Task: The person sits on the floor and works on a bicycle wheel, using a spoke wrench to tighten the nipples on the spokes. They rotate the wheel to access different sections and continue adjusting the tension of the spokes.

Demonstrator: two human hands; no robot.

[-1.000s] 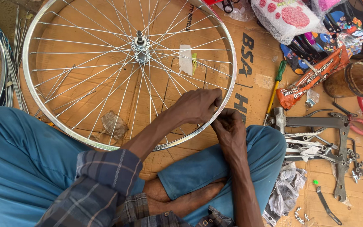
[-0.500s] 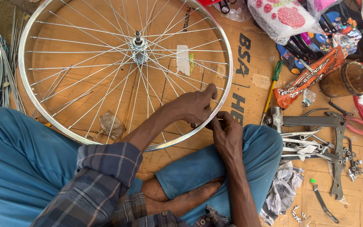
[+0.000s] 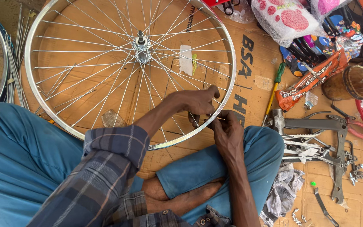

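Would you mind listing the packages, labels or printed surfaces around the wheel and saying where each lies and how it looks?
Cardboard sheet: flat under the wheel, brown with dark print.
Orange packet: right of the wheel, long, crumpled.
Plastic bag: top right, white with pink blotches.
Paper label: on the cardboard behind the spokes, small white rectangle.

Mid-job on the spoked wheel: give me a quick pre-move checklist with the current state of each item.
1. Left hand on the spokes inside the rim: ok, fingers pinch there.
2. Right hand at the rim's near edge: ok, fingertips meet the left hand's.
3. Bicycle wheel supported: ok, lying flat on the cardboard, near edge over the person's knee.
4. Small part between the fingers: cannot tell, hidden.
5. Hub centred with spokes attached: ok.
6. Tools within reach: ok, wrenches and green-handled screwdriver lie to the right.
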